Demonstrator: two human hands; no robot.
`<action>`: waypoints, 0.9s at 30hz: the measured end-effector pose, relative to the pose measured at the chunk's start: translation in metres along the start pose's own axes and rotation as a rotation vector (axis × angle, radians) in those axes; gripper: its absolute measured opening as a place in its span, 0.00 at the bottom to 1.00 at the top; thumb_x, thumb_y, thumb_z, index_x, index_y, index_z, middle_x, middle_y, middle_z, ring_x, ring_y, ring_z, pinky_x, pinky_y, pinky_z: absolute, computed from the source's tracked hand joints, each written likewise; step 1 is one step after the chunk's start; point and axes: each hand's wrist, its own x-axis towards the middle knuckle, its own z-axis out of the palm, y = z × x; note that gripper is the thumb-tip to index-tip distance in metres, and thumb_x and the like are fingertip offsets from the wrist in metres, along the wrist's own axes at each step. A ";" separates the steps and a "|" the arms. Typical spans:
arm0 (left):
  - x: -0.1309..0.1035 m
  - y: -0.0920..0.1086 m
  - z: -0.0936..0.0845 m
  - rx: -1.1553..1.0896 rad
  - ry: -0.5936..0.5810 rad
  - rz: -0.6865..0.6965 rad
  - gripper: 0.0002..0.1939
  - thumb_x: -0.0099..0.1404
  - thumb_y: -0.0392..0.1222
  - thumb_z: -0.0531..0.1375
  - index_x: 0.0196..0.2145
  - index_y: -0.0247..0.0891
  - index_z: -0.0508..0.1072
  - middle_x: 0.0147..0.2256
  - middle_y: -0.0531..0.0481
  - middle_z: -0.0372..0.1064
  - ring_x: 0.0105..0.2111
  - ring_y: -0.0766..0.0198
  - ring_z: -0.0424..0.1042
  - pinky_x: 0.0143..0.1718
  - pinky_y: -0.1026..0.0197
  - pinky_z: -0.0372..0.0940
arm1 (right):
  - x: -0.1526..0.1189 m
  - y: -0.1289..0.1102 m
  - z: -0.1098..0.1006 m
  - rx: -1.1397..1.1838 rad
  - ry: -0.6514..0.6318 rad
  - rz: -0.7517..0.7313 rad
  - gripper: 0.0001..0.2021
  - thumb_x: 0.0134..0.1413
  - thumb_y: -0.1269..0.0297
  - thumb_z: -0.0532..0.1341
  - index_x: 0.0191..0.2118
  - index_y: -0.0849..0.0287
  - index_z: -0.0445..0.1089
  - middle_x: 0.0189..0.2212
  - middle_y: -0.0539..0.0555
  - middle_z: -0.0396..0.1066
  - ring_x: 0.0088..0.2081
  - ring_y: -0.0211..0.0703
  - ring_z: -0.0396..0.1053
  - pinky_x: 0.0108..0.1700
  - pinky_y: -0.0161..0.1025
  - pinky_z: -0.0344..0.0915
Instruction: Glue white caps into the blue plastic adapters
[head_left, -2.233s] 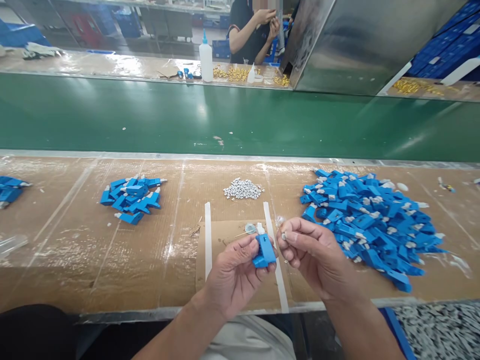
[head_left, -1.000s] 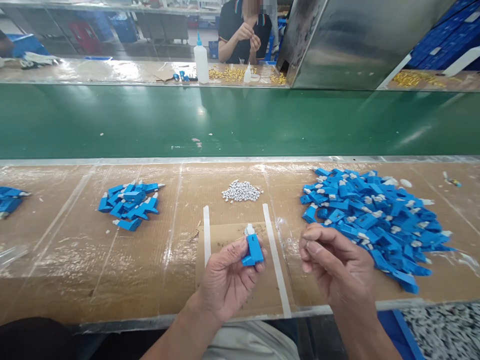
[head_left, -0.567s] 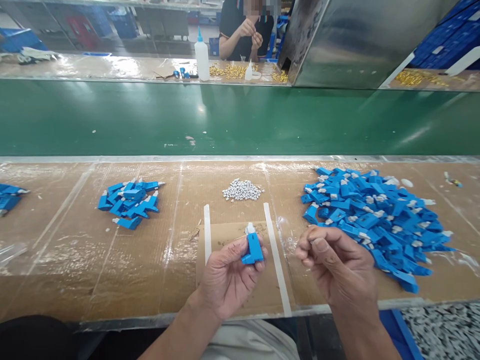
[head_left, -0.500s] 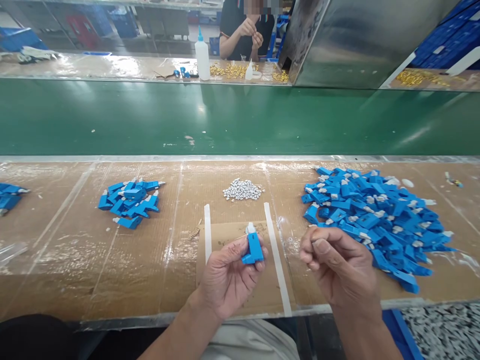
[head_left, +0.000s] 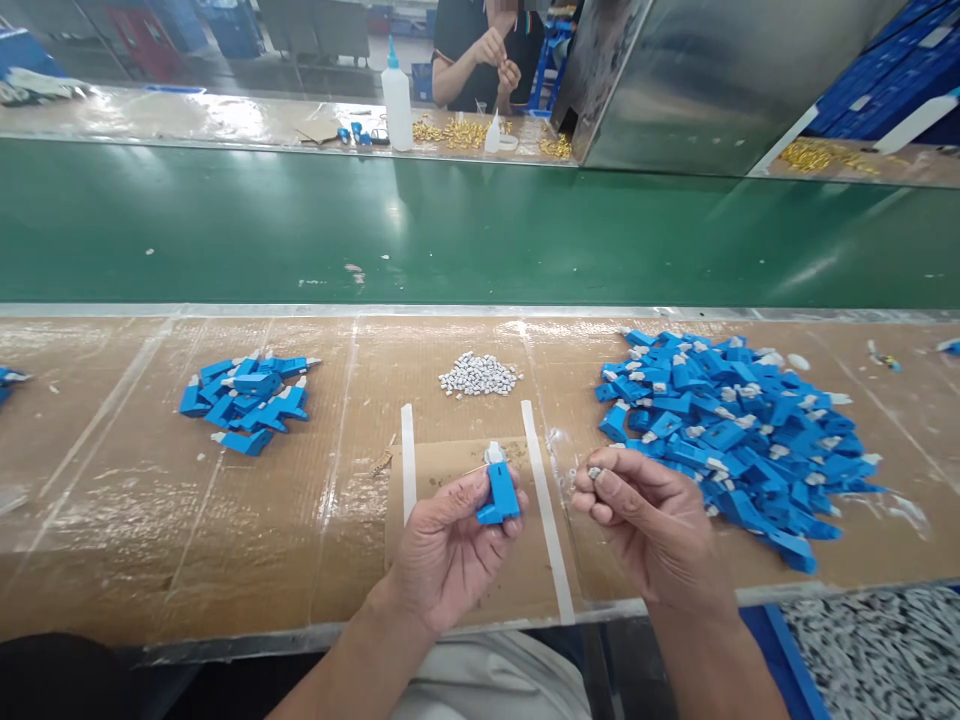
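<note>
Between the thumb and fingers of my left hand (head_left: 454, 545) is a blue plastic part (head_left: 501, 492), L-shaped, with a whitish tip (head_left: 494, 453) pointing up and away from me. My right hand (head_left: 649, 520), to its right, pinches a small grey piece (head_left: 595, 473) between thumb and forefinger; its exact kind is too small to make out. The two hands are apart. Beyond them lies a small heap of grey-white pieces (head_left: 480, 374). A large pile of blue parts with whitish tips (head_left: 727, 420) spreads to the right, just past my right hand.
A smaller pile of blue parts (head_left: 244, 400) lies left on the cardboard-covered table (head_left: 97, 560). White tape strips (head_left: 546, 510) flank a cardboard piece. Behind runs a green belt (head_left: 300, 220); across it a person (head_left: 487, 55) sits near a white bottle (head_left: 397, 100). A blue bin (head_left: 795, 660) stands lower right.
My right hand has moved slightly left, towards the blue part, and the grey piece now shows at its fingertips. My left hand keeps its hold. The whole view has shifted a little.
</note>
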 end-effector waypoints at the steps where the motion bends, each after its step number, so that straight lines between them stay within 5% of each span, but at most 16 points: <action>1: 0.000 0.000 0.000 0.006 -0.006 0.000 0.12 0.60 0.34 0.68 0.41 0.23 0.80 0.34 0.40 0.77 0.28 0.66 0.77 0.27 0.73 0.71 | 0.000 0.000 0.000 -0.002 -0.009 0.005 0.09 0.45 0.63 0.77 0.33 0.57 0.82 0.28 0.54 0.80 0.24 0.37 0.77 0.28 0.27 0.76; 7: 0.000 -0.004 0.002 0.079 -0.033 0.052 0.15 0.57 0.37 0.72 0.40 0.25 0.79 0.34 0.42 0.76 0.29 0.67 0.75 0.34 0.70 0.72 | -0.001 0.001 0.002 -0.041 -0.044 0.045 0.08 0.48 0.61 0.76 0.33 0.57 0.81 0.28 0.55 0.80 0.26 0.38 0.78 0.26 0.26 0.74; 17: 0.001 -0.013 0.001 0.343 -0.083 0.170 0.15 0.60 0.44 0.71 0.38 0.29 0.80 0.30 0.47 0.70 0.29 0.68 0.69 0.31 0.67 0.65 | -0.019 -0.004 0.019 -0.246 -0.177 0.038 0.08 0.60 0.59 0.68 0.37 0.58 0.77 0.29 0.52 0.76 0.29 0.38 0.73 0.29 0.31 0.71; 27: 0.001 -0.014 0.000 0.428 -0.119 0.225 0.13 0.62 0.45 0.69 0.38 0.31 0.81 0.30 0.47 0.70 0.29 0.66 0.69 0.29 0.67 0.63 | -0.016 -0.011 0.029 -0.404 -0.236 0.070 0.10 0.60 0.57 0.67 0.34 0.59 0.77 0.27 0.50 0.71 0.24 0.34 0.66 0.24 0.29 0.69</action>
